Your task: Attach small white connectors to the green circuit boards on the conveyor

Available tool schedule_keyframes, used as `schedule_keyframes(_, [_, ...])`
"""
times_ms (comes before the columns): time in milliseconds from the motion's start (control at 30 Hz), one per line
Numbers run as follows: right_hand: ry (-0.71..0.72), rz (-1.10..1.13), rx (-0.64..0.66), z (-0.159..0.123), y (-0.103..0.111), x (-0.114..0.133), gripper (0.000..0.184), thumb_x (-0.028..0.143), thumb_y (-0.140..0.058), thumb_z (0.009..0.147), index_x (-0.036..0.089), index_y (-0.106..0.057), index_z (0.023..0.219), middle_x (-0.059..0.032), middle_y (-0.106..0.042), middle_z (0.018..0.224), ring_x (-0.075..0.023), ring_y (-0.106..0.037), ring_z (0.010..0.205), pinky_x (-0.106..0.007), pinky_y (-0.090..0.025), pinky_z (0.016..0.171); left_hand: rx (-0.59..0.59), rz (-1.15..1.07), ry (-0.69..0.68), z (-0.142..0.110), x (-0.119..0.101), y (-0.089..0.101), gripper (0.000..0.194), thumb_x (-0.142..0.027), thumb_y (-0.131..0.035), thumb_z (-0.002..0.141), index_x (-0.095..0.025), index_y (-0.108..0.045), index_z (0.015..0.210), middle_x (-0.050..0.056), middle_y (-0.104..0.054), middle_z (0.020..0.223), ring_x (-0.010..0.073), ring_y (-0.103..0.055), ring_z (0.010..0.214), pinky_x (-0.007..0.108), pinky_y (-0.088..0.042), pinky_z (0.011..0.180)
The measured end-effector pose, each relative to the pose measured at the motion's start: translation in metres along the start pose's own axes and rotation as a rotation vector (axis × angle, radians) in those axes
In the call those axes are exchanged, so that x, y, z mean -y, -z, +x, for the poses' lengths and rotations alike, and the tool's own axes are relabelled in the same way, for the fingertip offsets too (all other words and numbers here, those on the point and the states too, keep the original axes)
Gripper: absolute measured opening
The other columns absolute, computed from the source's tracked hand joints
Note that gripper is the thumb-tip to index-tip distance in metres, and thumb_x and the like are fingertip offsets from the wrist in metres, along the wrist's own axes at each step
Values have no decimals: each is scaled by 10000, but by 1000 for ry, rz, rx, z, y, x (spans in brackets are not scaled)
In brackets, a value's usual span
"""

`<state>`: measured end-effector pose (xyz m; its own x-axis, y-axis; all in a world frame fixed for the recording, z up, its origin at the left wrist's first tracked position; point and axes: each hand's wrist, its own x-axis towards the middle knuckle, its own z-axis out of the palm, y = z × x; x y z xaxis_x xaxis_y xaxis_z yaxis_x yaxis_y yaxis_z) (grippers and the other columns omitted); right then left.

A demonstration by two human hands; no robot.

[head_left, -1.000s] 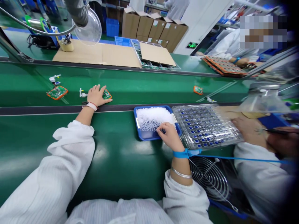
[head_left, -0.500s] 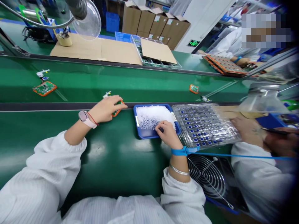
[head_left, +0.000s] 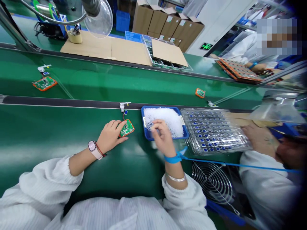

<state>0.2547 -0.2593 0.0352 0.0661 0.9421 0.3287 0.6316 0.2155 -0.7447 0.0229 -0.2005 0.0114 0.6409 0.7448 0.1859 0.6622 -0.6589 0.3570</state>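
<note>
My left hand holds a green circuit board with an orange rim by its left side, fingers above and thumb below, on the green bench. A thin cable runs from the board to a white connector piece and a small blue square part. My right hand is closed in a pinch over the front edge of a blue tray of small white pieces. Blur hides what its fingertips hold, if anything.
Stacked clear plastic trays with blue square parts stand right of the blue tray. A co-worker's hand is beyond them. Other orange-rimmed boards lie on the belt. A blue strap stretches from my right wrist. A fan sits lower right.
My left hand has brought the circuit board from the belt's edge onto the bench. My right hand has lifted from the white pieces and moved left toward the tray's front edge.
</note>
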Motion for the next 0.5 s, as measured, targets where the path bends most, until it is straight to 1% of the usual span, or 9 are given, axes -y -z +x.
schedule_keyframes(67, [51,126,131,-5,-26,18,119,256,-434,879,222,-492,780,-78,-513,982,-200,-517,984,-384,-424,890,54,-61,-61,-2,6,2,563,-413,-562,827,-195,-403,1321,132,-552,1203,290,-494,1089,421,-398,893])
schedule_keyframes(133, [72,209,238,-12,-48,27,105,230,-441,876,221,-491,784,-69,-509,969,-187,-514,978,-367,-430,879,130,-132,-144,-6,15,7,520,-403,-561,826,-229,-428,1297,98,-560,1208,265,-497,1104,401,-382,915])
schedule_keyframes(167, [72,224,265,-14,-55,27,103,219,-444,874,218,-491,783,-66,-507,956,-186,-509,975,-365,-429,873,162,-161,-172,-8,18,9,516,-408,-573,816,-238,-442,1285,89,-557,1218,262,-490,1124,404,-370,932])
schedule_keyframes(233, [56,208,261,-16,-65,22,104,204,-446,869,213,-494,777,-64,-500,934,-189,-498,958,-371,-421,862,189,-204,-183,-13,21,11,538,-433,-610,782,-238,-470,1264,100,-516,1280,278,-454,1186,434,-339,969])
schedule_keyframes(300, [30,169,230,-14,-70,14,104,202,-449,863,212,-495,770,-64,-496,927,-196,-490,946,-382,-411,856,155,-248,-147,-14,18,10,494,-443,-615,782,-231,-519,1218,115,-451,1351,288,-414,1237,456,-318,995])
schedule_keyframes(367, [12,146,213,-11,-72,8,103,211,-453,859,213,-497,766,-64,-495,936,-201,-485,948,-389,-405,857,91,-295,-89,-11,12,6,328,-415,-559,837,-235,-597,1108,98,-461,1347,268,-425,1231,448,-330,991])
schedule_keyframes(400, [9,143,210,-9,-73,7,102,217,-455,856,214,-498,764,-64,-497,943,-204,-483,953,-392,-403,859,58,-319,-59,-9,9,4,248,-383,-524,865,-234,-631,1033,83,-506,1303,250,-457,1198,436,-347,976])
schedule_keyframes(433, [8,144,208,-8,-74,6,101,222,-457,855,214,-499,763,-65,-498,949,-206,-482,956,-394,-402,861,33,-343,-35,-5,7,3,209,-349,-500,883,-231,-655,959,69,-561,1234,232,-497,1148,421,-369,954])
schedule_keyframes(500, [5,148,204,-7,-76,7,103,227,-457,855,215,-500,763,-65,-500,956,-207,-481,959,-398,-401,864,13,-400,-14,1,5,2,191,-307,-507,879,-219,-674,848,50,-639,1084,206,-559,1031,396,-409,905])
